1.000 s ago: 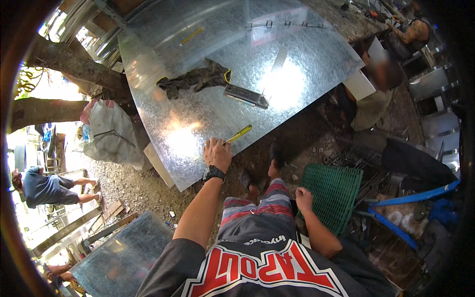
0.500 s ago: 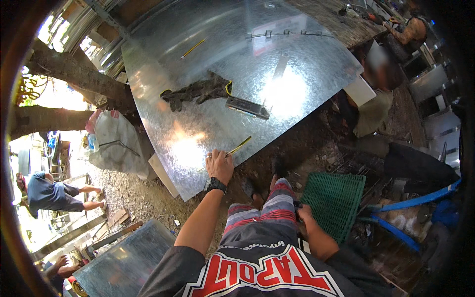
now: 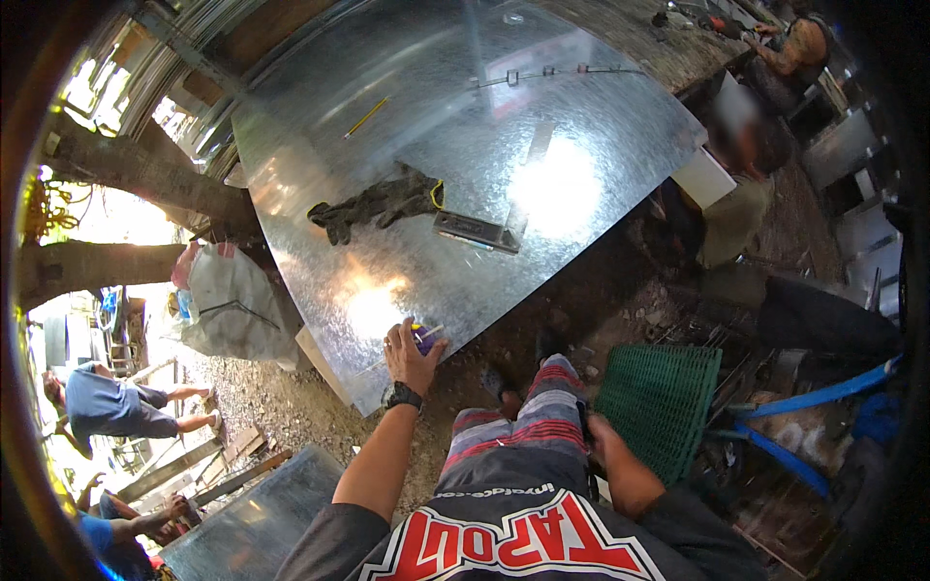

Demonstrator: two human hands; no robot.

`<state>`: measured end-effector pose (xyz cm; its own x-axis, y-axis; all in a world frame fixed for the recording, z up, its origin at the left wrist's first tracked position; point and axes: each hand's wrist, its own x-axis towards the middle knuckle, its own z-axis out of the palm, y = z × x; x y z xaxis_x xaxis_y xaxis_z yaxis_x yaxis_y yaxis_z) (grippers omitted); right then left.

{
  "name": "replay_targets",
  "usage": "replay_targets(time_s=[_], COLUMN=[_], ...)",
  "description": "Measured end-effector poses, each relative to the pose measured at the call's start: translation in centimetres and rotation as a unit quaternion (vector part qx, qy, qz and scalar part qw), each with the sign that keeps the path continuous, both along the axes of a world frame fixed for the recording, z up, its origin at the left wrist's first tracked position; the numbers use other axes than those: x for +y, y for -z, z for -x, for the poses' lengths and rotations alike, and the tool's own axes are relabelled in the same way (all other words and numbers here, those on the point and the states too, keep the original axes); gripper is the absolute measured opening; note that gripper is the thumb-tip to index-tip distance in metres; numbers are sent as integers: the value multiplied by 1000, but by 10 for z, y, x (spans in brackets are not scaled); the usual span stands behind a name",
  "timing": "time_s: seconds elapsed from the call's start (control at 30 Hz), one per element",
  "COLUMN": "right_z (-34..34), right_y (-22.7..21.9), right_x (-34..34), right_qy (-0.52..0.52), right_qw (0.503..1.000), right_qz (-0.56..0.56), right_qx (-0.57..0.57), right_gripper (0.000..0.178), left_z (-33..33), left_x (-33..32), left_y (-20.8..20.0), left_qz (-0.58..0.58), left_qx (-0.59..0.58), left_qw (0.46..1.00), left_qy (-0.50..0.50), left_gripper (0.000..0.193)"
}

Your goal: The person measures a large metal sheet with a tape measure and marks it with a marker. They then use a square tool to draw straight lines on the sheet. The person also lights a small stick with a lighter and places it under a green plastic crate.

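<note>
A large galvanized metal sheet point(image 3: 542, 165) fills the upper middle of the frame, its shiny face catching two bright glares. The left hand point(image 3: 412, 353) rests at the sheet's lower edge, just left of the frame's centre, with a dark watch point(image 3: 400, 395) on the wrist. Its fingers curl around a small purple and yellow object point(image 3: 424, 336), probably a marker or tape measure; it is too small to tell which. The object sits on the sheet right at its near edge, touching the hand.

The right hand point(image 3: 603, 438) lies lower, right of centre, beside the person's striped shorts point(image 3: 528, 426). It is pressed against the thigh, and whether its fingers are spread or curled cannot be told.

On the sheet, above the left hand, lies a pair of dark work gloves point(image 3: 378, 203), crumpled. Just to the right of them is a dark flat bar-shaped tool point(image 3: 475, 232). A thin yellow pencil-like stick point(image 3: 366, 118) lies farther up on the sheet, well apart from the gloves.

A green plastic crate point(image 3: 659, 402) stands on the ground at right of centre, near the right hand. A grey sack point(image 3: 232, 310) sits on the gravel at left. At far left a person in a blue shirt point(image 3: 102, 407) bends over.
</note>
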<state>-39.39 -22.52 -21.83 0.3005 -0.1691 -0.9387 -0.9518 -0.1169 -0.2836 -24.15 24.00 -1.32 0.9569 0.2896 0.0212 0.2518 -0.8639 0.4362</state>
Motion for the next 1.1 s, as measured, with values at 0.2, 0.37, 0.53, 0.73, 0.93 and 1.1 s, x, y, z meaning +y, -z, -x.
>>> replay_targets(time_s=[0.2,0.37,0.53,0.73,0.93,1.1], right_z=[-45,-47,-59,-68,-66,-81], right_y=[-58,-45,-38,-55,-32,-27], right_x=[48,39,32,35,26,25], right_qy=[-292,-372,-412,-337,-363,-387], right_qw=[909,889,885,904,905,901], right_qz=[234,269,215,260,218,195], right_qx=[-185,8,38,37,38,18], right_gripper=[49,49,52,51,53,54], left_z=[-76,-76,20,125,173,186], left_x=[20,-1,-29,-28,-18,-12], left_y=[-8,-36,-64,-87,-94,-89], left_qz=[-28,33,23,58,56,73], left_qx=[-5,-64,-76,27,69,64], left_qw=[999,996,996,996,996,995], left_qy=[-24,-50,30,61,11,25], left_gripper=[84,77,62,63,60,59])
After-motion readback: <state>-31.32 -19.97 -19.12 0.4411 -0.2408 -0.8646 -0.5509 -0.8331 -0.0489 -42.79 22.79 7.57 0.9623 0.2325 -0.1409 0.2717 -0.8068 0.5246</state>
